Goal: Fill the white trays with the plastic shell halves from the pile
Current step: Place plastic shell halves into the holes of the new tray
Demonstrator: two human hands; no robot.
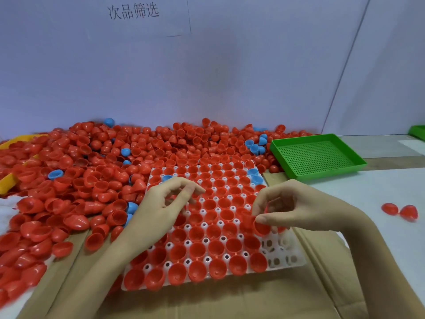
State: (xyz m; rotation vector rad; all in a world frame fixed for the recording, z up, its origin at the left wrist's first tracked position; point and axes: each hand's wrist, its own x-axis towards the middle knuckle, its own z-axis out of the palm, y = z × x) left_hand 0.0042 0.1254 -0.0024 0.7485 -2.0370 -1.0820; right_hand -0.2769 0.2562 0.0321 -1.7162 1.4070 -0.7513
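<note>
Shell halves (261, 226) stacked, pinched by right hand (296, 208) fingers; left hand (161, 201) loose, holding nothing. Risk: stack slips, misses white tray (285, 256) empty cells.

Your left hand (166, 199) covers several cells of the white tray (296, 261), so you cannot tell whether they are filled. The pile (69, 180) runs off the left edge, blurring low down. A second green tray (417, 132) is cut off at right.
</note>
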